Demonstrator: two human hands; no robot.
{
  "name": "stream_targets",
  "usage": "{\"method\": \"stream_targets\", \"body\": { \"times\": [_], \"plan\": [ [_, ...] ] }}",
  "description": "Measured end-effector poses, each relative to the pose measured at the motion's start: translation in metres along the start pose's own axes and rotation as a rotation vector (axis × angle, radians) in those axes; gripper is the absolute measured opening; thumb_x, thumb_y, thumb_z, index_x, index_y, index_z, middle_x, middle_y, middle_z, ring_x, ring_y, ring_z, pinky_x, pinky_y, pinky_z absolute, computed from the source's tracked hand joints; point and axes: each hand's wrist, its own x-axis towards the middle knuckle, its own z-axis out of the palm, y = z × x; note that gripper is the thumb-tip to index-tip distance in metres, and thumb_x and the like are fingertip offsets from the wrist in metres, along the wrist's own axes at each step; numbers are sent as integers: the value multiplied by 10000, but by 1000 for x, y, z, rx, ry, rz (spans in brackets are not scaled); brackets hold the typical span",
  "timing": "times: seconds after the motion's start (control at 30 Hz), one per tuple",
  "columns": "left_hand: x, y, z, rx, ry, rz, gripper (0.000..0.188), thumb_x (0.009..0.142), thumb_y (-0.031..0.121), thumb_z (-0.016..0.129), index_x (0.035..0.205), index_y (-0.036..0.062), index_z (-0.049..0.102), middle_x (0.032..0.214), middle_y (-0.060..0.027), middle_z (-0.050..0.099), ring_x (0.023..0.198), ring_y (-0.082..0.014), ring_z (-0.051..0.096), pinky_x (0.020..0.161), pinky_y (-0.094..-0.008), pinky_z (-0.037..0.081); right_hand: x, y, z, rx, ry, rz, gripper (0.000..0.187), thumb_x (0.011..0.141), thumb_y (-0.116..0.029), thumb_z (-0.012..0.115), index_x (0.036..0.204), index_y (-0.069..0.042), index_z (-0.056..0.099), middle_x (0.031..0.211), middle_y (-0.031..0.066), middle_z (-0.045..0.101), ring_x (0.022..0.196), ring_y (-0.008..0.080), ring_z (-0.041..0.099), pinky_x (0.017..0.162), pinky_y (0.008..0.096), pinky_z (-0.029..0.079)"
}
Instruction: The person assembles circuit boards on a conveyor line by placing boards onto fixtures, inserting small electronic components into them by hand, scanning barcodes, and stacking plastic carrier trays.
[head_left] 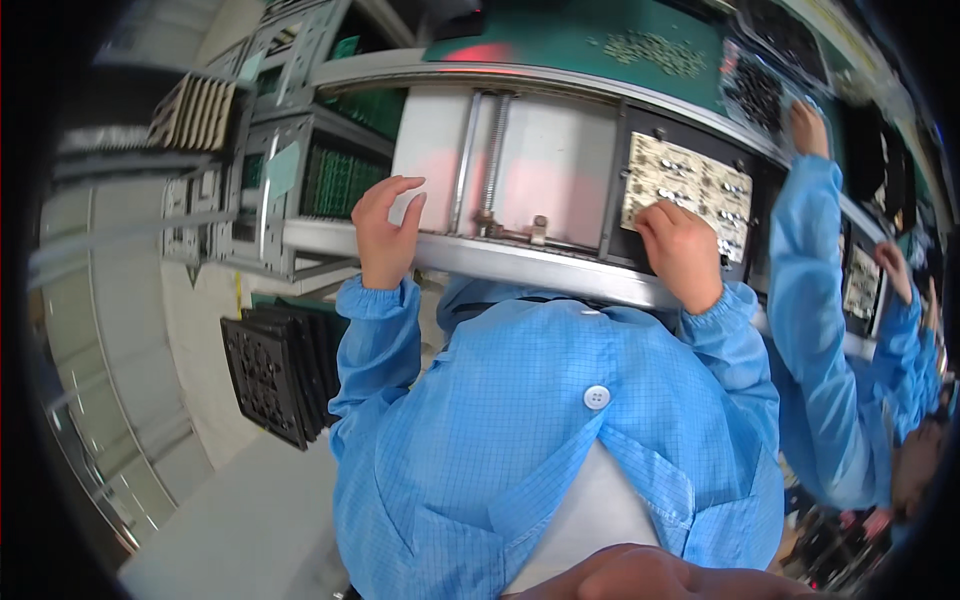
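My left hand (385, 238) is raised over the near metal rail (450, 258), its thumb and fingers apart with nothing between them. A cream circuit board panel (690, 165) with rows of dark and shiny parts sits in a black carrier tray (625, 160) on the conveyor. At the panel's near left corner is my right hand (682, 250), fingers curled together and pointing at the board. Whether something small is pinched in the fingertips is hidden.
Racks of green boards (345, 180) stand at the left, with stacked black trays (270, 375) below. Small pale parts (655, 53) lie on the green mat beyond the rail. A co-worker's hand (808, 128) reaches toward a bag of black parts (752, 92) at right.
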Motion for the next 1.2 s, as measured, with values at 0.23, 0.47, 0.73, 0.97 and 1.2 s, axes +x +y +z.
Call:
{"method": "stream_targets", "body": {
  "times": [0.23, 0.47, 0.73, 0.97, 1.2],
  "plan": [
    [-70, -33, -73, 34, 254, -212, 168, 956, 28, 724, 1121, 45, 753, 1123, -105, 737, 1069, -245, 686, 957, -354, 519, -2, 3, -5, 24, -16, 20, 73, 875, -98, 767, 911, -84, 705, 906, 84, 723, 790, 329, 706, 671, 418, 559],
    [-119, -62, -100, 241, 433, -316, 156, 956, 1, 707, 1104, 40, 739, 1100, -110, 727, 1040, -270, 696, 943, -367, 529, 2, 3, -3, -28, -61, -17, 82, 879, -96, 766, 908, -73, 693, 908, 84, 719, 792, 326, 708, 677, 413, 563],
    [-113, -67, -103, 260, 418, -291, 161, 952, 20, 719, 1109, 49, 742, 1127, -111, 722, 1052, -275, 698, 941, -360, 530, 12, 2, -7, -115, -33, -114, 90, 864, -96, 773, 912, -109, 697, 893, 72, 708, 761, 334, 691, 661, 433, 543],
    [-164, -81, -135, 1026, 548, -184, 424, 864, 230, 844, 1273, 171, 748, 1051, -75, 605, 949, -302, 594, 846, -427, 490, -2, 17, -11, 60, -123, 92, 247, 916, -112, 795, 1119, -83, 658, 930, 111, 764, 875, 327, 750, 737, 404, 561],
    [-253, -79, -197, 1124, 334, -581, 627, 927, 389, 780, 1507, 236, 599, 1005, -78, 559, 926, -292, 572, 826, -431, 479, 12, 20, -3, 68, -12, 44, 194, 955, -117, 759, 1127, -64, 687, 965, 113, 753, 891, 299, 737, 778, 392, 559]
  ]
}}
